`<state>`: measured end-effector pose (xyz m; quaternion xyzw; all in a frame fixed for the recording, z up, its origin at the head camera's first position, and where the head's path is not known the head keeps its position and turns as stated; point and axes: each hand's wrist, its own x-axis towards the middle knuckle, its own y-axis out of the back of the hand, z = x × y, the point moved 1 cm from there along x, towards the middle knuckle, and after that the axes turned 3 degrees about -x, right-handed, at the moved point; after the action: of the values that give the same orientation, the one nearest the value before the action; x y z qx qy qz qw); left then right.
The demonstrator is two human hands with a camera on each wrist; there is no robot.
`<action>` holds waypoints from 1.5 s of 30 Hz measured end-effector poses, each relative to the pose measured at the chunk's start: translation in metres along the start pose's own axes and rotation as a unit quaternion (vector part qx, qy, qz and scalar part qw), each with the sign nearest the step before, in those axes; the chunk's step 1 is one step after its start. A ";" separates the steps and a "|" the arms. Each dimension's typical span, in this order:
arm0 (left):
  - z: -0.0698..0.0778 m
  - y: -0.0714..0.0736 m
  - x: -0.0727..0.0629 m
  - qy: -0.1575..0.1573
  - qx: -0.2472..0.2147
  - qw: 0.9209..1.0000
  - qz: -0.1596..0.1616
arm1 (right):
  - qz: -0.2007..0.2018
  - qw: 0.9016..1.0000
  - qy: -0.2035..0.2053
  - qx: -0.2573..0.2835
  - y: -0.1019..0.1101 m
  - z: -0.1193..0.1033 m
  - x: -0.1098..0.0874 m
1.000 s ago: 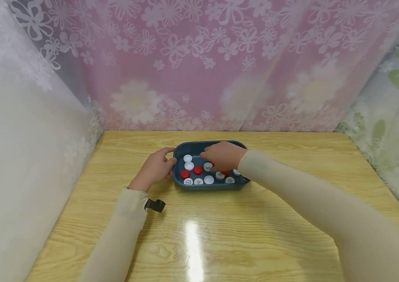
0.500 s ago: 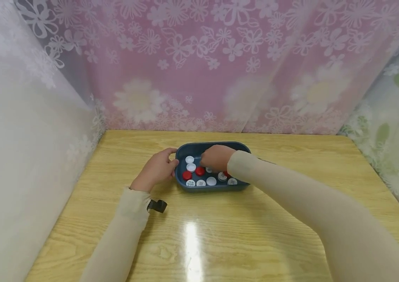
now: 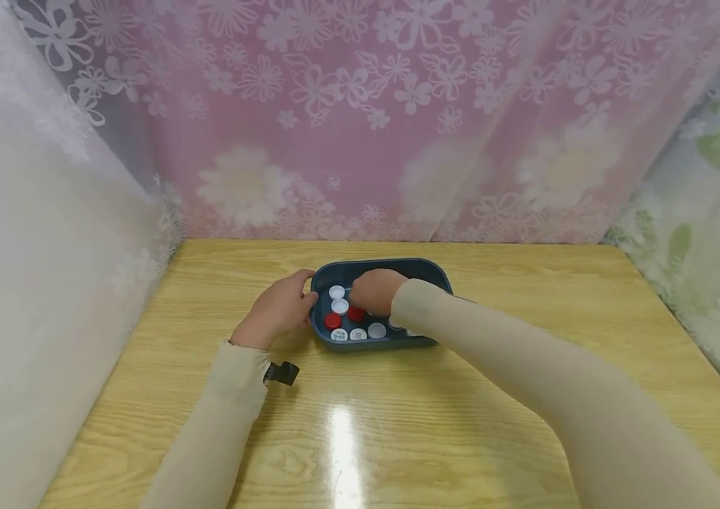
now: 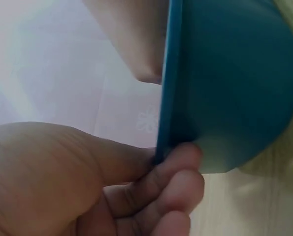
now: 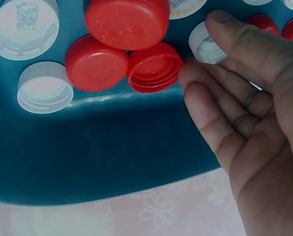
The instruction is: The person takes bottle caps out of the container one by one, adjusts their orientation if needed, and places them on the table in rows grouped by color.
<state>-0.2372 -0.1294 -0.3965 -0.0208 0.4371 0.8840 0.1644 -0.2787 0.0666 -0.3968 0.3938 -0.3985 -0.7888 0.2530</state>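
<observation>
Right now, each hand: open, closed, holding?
Left hand: pinching the blue oblong plastic tray by its rim.
Right hand: at a round white plastic cap; grip cannot be told.

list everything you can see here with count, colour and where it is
tray: 1, dark blue, on the table
red caps: at least 5, red, in the tray, some may be hidden
white caps: at least 6, white, some printed, in the tray, some may be hidden
table: 1, light wood, under the tray
backdrop: 1, pink with white flowers, behind the table
side sheets: 2, pale floral, left and right
device: 1, black, at the left wrist
sleeves: 2, beige, on both arms
left hand: 1, bare, gripping the tray's left end
right hand: 1, bare, inside the tray
</observation>
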 end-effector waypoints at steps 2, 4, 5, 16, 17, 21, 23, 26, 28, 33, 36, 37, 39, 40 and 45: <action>0.003 0.002 -0.001 -0.003 0.016 1.000 -0.003 | -0.001 1.000 -0.001 0.008 -0.001 0.000 0.000; 0.005 0.004 -0.002 -0.008 0.028 1.000 -0.008 | 0.000 1.000 -0.004 0.015 -0.001 0.000 -0.001; 0.005 0.005 -0.003 -0.011 0.034 0.999 -0.014 | 0.000 1.000 -0.005 0.016 0.000 0.000 -0.001; 0.000 0.022 -0.013 -0.031 -0.008 0.991 -0.128 | -0.005 0.999 -0.014 0.041 0.008 -0.001 -0.001; 0.001 0.023 -0.013 -0.030 -0.009 0.991 -0.130 | -0.004 0.999 -0.015 0.045 0.007 0.000 -0.001; 0.002 0.022 -0.013 -0.028 -0.019 0.990 -0.139 | -0.006 0.997 -0.024 0.066 0.004 0.002 -0.001; 0.002 0.022 -0.013 -0.025 -0.024 0.990 -0.138 | -0.006 0.997 -0.026 0.069 0.002 0.003 0.000; 0.000 0.021 -0.013 -0.023 -0.035 0.991 -0.130 | -0.002 0.998 -0.021 0.059 0.002 0.002 0.000; -0.002 0.021 -0.011 -0.017 -0.047 0.992 -0.115 | 0.001 0.999 -0.015 0.052 0.002 0.001 0.001; -0.006 0.019 -0.009 0.014 -0.054 0.996 -0.075 | -0.003 0.999 -0.011 0.047 0.002 0.001 0.004; -0.007 0.017 -0.010 0.018 -0.038 0.997 -0.072 | -0.001 0.999 -0.008 0.040 -0.003 0.002 0.008; -0.007 0.017 -0.010 0.018 -0.038 0.997 -0.072 | 0.002 0.999 -0.006 0.036 -0.005 0.003 0.009; -0.006 0.017 -0.009 0.020 -0.046 0.996 -0.071 | 0.007 1.000 0.000 0.028 -0.008 0.003 0.011; -0.006 0.016 -0.009 0.022 -0.054 0.996 -0.070 | 0.006 1.000 0.001 0.025 -0.007 0.003 0.011; -0.004 0.016 -0.006 0.030 -0.089 0.993 -0.069 | -0.005 0.999 -0.004 0.034 0.000 0.001 0.004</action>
<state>-0.2369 -0.1433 -0.3862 -0.0919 0.3593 0.9048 0.2093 -0.2821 0.0638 -0.3977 0.4009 -0.4240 -0.7775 0.2343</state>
